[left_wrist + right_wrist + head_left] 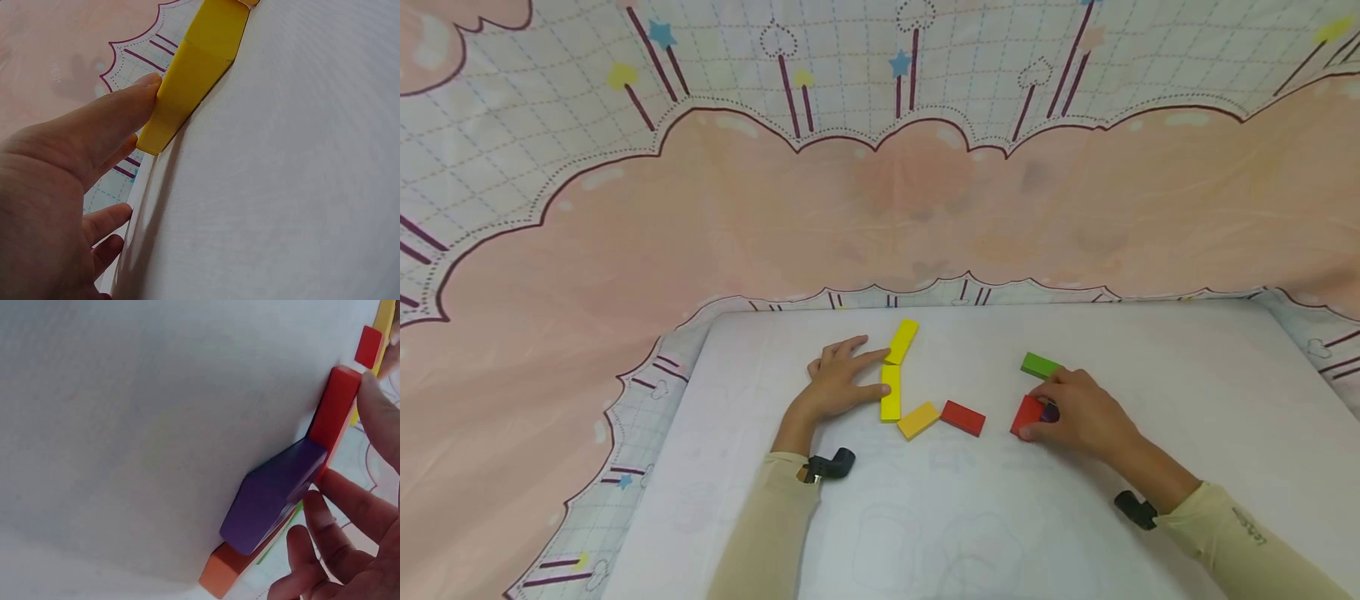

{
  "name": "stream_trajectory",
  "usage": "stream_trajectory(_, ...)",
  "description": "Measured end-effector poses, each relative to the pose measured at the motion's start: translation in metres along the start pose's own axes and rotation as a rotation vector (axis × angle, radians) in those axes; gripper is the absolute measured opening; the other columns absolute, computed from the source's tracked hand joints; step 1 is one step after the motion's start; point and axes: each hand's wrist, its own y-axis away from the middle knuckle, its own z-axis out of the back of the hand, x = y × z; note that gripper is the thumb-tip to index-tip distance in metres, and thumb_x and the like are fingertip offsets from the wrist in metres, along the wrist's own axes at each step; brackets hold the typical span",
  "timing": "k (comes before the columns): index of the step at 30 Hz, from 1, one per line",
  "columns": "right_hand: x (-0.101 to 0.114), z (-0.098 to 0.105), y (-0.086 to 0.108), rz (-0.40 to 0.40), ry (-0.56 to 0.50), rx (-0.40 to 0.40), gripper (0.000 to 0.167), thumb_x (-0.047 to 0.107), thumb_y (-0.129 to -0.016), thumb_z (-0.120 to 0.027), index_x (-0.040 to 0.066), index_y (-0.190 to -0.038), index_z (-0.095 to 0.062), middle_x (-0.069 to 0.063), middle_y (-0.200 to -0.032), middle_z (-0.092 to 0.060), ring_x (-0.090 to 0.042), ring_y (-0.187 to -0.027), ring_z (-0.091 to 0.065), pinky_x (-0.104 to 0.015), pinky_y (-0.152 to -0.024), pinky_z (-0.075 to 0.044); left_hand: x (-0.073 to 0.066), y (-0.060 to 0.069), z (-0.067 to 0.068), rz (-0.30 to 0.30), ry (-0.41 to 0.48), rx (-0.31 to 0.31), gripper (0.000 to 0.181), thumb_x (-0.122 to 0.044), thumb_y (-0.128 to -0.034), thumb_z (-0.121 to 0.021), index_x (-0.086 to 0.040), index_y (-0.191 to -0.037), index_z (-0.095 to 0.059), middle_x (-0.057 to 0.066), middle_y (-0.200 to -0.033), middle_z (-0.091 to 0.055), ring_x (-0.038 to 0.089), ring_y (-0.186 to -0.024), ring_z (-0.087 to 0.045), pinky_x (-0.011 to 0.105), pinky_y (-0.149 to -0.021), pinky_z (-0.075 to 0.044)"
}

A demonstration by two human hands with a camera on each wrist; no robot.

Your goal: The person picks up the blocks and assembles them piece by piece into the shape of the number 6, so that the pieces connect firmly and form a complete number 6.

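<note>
Two yellow blocks lie nearly end to end on the table. My left hand [838,387] has its index finger at the upper yellow block [903,340] and its thumb against the lower yellow block [891,406]. An amber block [919,421] and a red block [962,418] continue the bent row. With thumb and index finger, my right hand [1086,417] pinches another red block [1025,414]. Beside that one, in the right wrist view, are a purple block [269,497] and an orange block [225,570]; whether the hand bears them is unclear.
A green block [1039,365] lies just beyond the right hand, partly covered by it. The white table [910,517] ends at a patterned cloth [925,217] behind and at the left. A dark wrist camera [1135,510] sits on the right sleeve.
</note>
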Motion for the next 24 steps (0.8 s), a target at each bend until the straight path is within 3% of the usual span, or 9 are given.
stream_trajectory(10, 0.012, -0.001, 0.003, -0.039, -0.182, 0.012, 0.058, 0.028, -0.074, -0.092, 0.01, -0.122, -0.064, -0.006, -0.096, -0.065, -0.023, -0.093, -0.058, -0.034, -0.07, -0.055, 0.0, 0.0, -0.001, 0.006, -0.008, 0.005, 0.066, -0.055, -0.0896, -0.069, -0.039, -0.151, -0.049, 0.003, -0.169, -0.026, 0.04, -0.149, -0.021, 0.064, -0.105, -0.021)
stream_trajectory(18, 0.013, -0.007, 0.011, 0.033, -0.303, -0.098, 0.035, 0.015, -0.085, -0.083, 0.015, -0.117, -0.068, -0.003, -0.1, -0.072, -0.017, -0.087, -0.067, -0.029, -0.072, -0.058, -0.001, 0.0, 0.0, 0.011, -0.009, 0.007, 0.067, -0.055, -0.0895, -0.07, -0.038, -0.151, -0.05, 0.004, -0.169, -0.026, 0.041, -0.149, -0.022, 0.064, -0.105, -0.021)
stream_trajectory(24, 0.017, -0.009, 0.016, 0.02, -0.387, -0.076, 0.027, 0.015, -0.088, -0.079, 0.02, -0.114, -0.071, 0.002, -0.099, -0.071, -0.011, -0.084, -0.068, -0.025, -0.074, -0.054, -0.001, 0.0, 0.001, 0.014, -0.006, 0.01, 0.067, -0.056, -0.0895, -0.069, -0.039, -0.151, -0.05, 0.004, -0.169, -0.026, 0.041, -0.149, -0.021, 0.064, -0.105, -0.021)
